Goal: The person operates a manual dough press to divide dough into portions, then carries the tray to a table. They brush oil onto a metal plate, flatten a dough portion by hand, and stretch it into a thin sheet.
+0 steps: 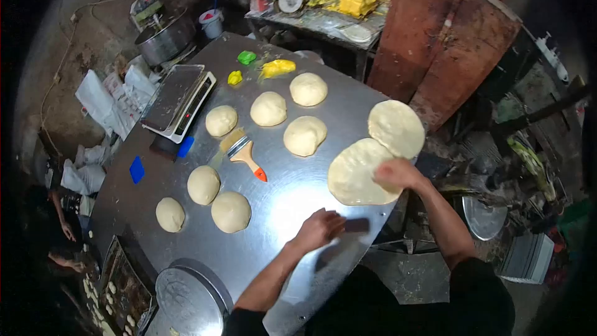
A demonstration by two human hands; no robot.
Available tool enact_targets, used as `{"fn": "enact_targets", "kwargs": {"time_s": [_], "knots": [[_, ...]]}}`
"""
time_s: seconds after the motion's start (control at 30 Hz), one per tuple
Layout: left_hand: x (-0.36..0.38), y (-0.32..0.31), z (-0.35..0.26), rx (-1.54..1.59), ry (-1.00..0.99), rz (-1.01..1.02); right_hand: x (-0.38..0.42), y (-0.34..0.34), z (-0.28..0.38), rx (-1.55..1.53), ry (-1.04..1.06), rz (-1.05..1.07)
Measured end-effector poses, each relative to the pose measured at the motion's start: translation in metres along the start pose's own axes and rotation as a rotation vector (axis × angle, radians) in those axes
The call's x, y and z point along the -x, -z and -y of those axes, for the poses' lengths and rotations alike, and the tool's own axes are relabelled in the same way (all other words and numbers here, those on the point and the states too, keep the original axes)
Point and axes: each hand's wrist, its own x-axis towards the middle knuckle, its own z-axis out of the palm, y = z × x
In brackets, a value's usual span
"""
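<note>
My right hand [398, 174] presses on a large flattened round of dough [354, 177] at the table's right edge; its fingers are blurred. A second flat dough round [396, 127] lies just behind, touching the first. My left hand [318, 230] is closed above the metal table, with a dark flat rectangular piece [356, 225] jutting out to its right. Several dough balls rest to the left, among them one [305, 135] close to the flattened dough and another [231, 212] nearer my left arm. Between them lies a brush [247, 157] with an orange-tipped handle.
A digital scale [180, 102] stands at the table's left edge. Yellow fat [278, 68] lies toward the far end. A round metal pan [189, 302] sits at the near left. A side table [323, 22] behind bears a dial scale and yellow blocks. Another person's hand [67, 230] shows far left.
</note>
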Motion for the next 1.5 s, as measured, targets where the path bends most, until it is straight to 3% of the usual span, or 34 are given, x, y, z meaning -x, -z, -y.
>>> {"fn": "enact_targets", "kwargs": {"time_s": [0.03,0.07,0.1,0.13,0.23,0.3,0.37,0.43,0.5,0.53,0.57,0.63,0.7,0.77,0.8,0.83,0.87,0.97,1.03,1.1,1.17,1.23,1.3,1.33,1.37,1.4,1.43,1.5], "knots": [[0.018,-0.014,0.004,0.058,0.063,0.032,-0.040,-0.010,-0.003,-0.047,0.151,-0.170],[0.028,-0.008,-0.007,0.110,0.217,0.144,-0.048,-0.003,0.048,-0.113,0.178,-0.363],[0.043,-0.006,-0.018,0.339,0.267,-0.019,-0.110,-0.019,0.040,-0.220,0.222,-0.476],[0.053,0.000,-0.030,0.393,0.319,-0.054,-0.175,-0.038,0.035,-0.332,0.267,-0.588],[0.080,0.006,-0.041,0.475,0.476,-0.140,-0.227,-0.042,0.100,-0.281,0.140,-0.562],[0.101,-0.007,-0.035,0.522,0.569,-0.185,-0.225,-0.050,0.140,-0.062,0.083,-0.213],[0.125,-0.033,-0.015,0.849,0.910,-0.493,-0.210,-0.068,0.159,-0.094,0.256,-0.233],[0.116,-0.012,-0.009,0.752,0.910,-0.762,-0.147,-0.079,0.193,-0.029,0.483,-0.179],[0.121,-0.001,0.016,0.747,0.786,-0.968,-0.077,-0.078,0.223,-0.065,0.645,0.117],[0.113,0.017,0.005,1.071,0.730,-1.132,-0.051,-0.076,0.233,-0.024,0.720,0.187],[0.106,0.039,-0.018,1.088,0.647,-1.150,-0.028,-0.078,0.240,0.013,0.793,0.257],[0.126,0.041,-0.015,0.882,0.391,-0.892,0.011,-0.088,0.259,-0.050,0.753,0.242],[0.150,0.011,-0.046,0.869,0.598,-0.957,0.028,-0.110,0.250,-0.129,0.726,0.255],[0.170,-0.022,-0.095,0.445,0.830,-1.066,0.004,-0.176,0.216,-0.595,0.555,0.038],[0.196,-0.028,-0.106,0.436,0.880,-0.870,0.009,-0.197,0.191,-0.420,0.727,-0.332],[0.221,-0.035,-0.115,0.438,0.921,-0.676,0.029,-0.207,0.170,-0.471,0.554,-0.364],[0.254,-0.053,-0.102,0.087,0.841,-0.587,0.074,-0.184,0.171,-0.298,0.269,-0.213],[0.269,-0.056,-0.070,0.238,0.867,-0.846,0.125,-0.241,0.129,-0.194,0.014,-0.144],[0.238,-0.071,-0.041,0.130,0.785,-0.708,0.135,-0.299,0.130,-0.408,0.097,-0.141],[0.205,-0.060,-0.053,0.230,0.803,-0.658,0.148,-0.296,0.171,-0.528,-0.093,-0.155],[0.197,-0.060,-0.058,0.439,0.672,-0.840,0.153,-0.274,0.179,-0.557,0.029,-0.233],[0.188,-0.045,-0.073,0.471,0.654,-0.829,0.146,-0.249,0.174,-0.587,0.168,-0.247],[0.188,-0.023,-0.067,0.235,0.710,-0.423,0.129,-0.236,0.164,-0.122,0.225,-0.301],[0.185,-0.015,-0.074,0.075,0.912,-0.303,0.133,-0.242,0.158,-0.117,0.209,-0.276],[0.189,-0.019,-0.066,-0.083,0.682,-0.558,0.130,-0.243,0.156,0.185,0.504,-0.381],[0.182,-0.012,-0.068,-0.080,0.481,-0.561,0.119,-0.241,0.157,0.494,0.805,-0.491],[0.178,-0.010,-0.075,-0.068,0.286,-0.550,0.133,-0.243,0.170,0.090,0.581,-0.178],[0.174,-0.032,-0.078,0.018,0.201,-0.346,0.110,-0.314,0.151,0.742,0.430,0.223]]}}
